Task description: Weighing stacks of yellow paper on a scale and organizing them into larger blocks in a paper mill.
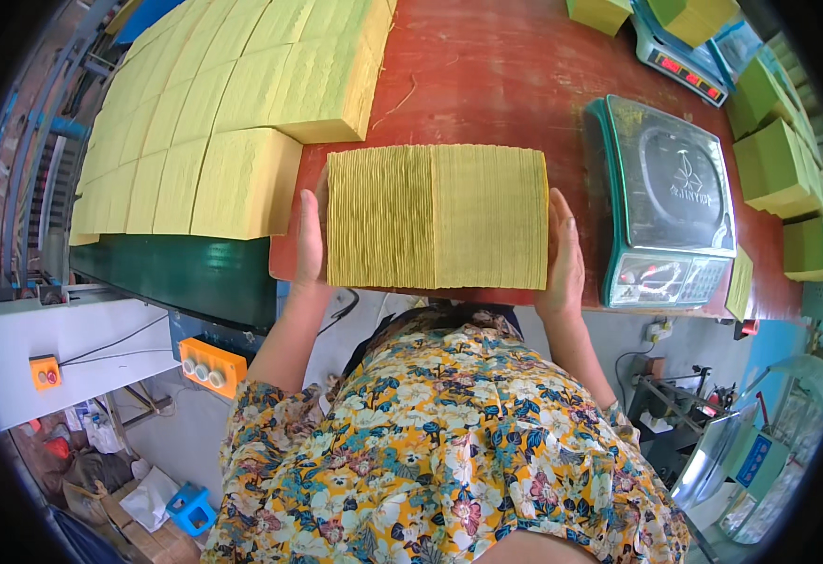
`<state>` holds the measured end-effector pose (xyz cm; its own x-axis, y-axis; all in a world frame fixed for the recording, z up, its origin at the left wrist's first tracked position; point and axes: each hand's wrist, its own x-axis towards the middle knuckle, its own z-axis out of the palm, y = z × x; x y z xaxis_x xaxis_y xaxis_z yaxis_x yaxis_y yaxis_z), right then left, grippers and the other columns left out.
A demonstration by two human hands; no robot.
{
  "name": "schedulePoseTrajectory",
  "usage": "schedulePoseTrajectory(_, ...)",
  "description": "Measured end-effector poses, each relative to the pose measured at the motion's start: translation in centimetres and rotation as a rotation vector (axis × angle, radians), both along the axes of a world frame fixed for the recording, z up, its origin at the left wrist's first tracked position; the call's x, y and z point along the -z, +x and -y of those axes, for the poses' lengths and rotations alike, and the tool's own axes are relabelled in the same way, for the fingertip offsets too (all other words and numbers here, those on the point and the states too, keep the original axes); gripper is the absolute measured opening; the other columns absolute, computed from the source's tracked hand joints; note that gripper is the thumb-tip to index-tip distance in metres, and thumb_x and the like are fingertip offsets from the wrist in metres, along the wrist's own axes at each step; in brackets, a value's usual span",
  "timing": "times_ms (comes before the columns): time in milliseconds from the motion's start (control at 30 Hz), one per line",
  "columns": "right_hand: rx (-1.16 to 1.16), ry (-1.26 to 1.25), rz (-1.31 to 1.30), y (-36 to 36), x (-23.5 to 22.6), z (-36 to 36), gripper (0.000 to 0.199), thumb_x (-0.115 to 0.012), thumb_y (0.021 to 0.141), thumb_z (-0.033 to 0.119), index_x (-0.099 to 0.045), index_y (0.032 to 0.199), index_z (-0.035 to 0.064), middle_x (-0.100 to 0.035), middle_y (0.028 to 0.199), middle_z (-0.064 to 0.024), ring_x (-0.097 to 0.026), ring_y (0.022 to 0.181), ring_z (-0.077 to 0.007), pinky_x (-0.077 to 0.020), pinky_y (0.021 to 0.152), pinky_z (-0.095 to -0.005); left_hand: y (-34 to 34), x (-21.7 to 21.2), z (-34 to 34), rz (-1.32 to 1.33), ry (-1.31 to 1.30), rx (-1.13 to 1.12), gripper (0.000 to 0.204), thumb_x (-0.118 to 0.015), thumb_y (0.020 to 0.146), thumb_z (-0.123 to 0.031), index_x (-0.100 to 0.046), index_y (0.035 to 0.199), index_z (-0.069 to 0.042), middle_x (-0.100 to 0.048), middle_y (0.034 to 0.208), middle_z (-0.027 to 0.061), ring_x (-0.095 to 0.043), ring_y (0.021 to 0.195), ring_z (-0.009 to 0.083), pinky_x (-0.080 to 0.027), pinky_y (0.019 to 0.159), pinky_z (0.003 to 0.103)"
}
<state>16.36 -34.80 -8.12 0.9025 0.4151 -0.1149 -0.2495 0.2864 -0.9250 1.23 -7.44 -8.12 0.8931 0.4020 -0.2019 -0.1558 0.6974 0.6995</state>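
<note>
Between my two hands is a thick stack of yellow paper point(438, 216), its many sheet edges facing up and a seam running down its middle. My left hand point(311, 240) presses flat against the stack's left end, thumb pointing up. Against the right end lies my right hand point(564, 246), its fingers partly hidden behind the stack. The stack is at the near edge of the red table point(486, 85); whether it rests on the tabletop or is lifted a little, I cannot tell.
Rows of yellow paper stacks point(233, 85) fill the left, over a green surface point(186, 277). A teal scale point(670, 197) stands right of my hand. Farther back is a second scale point(682, 66) bearing a yellow block. More paper blocks point(773, 169) line the right edge.
</note>
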Motion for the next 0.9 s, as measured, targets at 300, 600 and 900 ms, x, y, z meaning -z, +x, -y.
schedulePoseTrajectory(300, 0.004, 0.012, -0.053, 1.2, 0.7, 1.2, 0.06, -0.037, 0.106, 0.041, -0.033, 0.15, 0.0015, -0.034, 0.155, -0.0176, -0.032, 0.144, -0.0288, -0.0251, 0.119, -0.0389, -0.6, -0.4, -0.6, -0.05, 0.041, -0.136, 0.061, -0.032, 0.104, -0.053, -0.045, 0.144, -0.009, -0.055, 0.137, 0.0082, -0.055, 0.121, 0.0215, -0.045, 0.103, 0.038)
schedulePoseTrajectory(600, -0.031, -0.009, -0.118, 0.7, 1.0, 1.0, 0.054, -0.037, 0.107, 0.036, -0.041, 0.146, -0.0001, -0.046, 0.147, -0.0143, -0.045, 0.134, -0.0237, -0.034, 0.112, -0.036, -0.8, 1.2, 1.1, -0.2, -0.104, -0.119, 0.064, -0.034, 0.103, -0.055, -0.048, 0.141, -0.005, -0.059, 0.13, 0.0103, -0.058, 0.116, 0.0217, -0.047, 0.1, 0.036)
schedulePoseTrajectory(900, -0.116, -0.26, 0.146, 0.3, 0.2, -1.5, 0.051, -0.039, 0.106, 0.038, -0.05, 0.139, 0.0002, -0.055, 0.136, -0.0102, -0.052, 0.124, -0.0188, -0.0394, 0.105, -0.0321, 1.1, 0.4, 3.5, -0.28, 0.046, -0.157, 0.053, -0.035, 0.105, -0.047, -0.051, 0.138, -0.008, -0.058, 0.134, 0.007, -0.058, 0.117, 0.0214, -0.046, 0.102, 0.038)
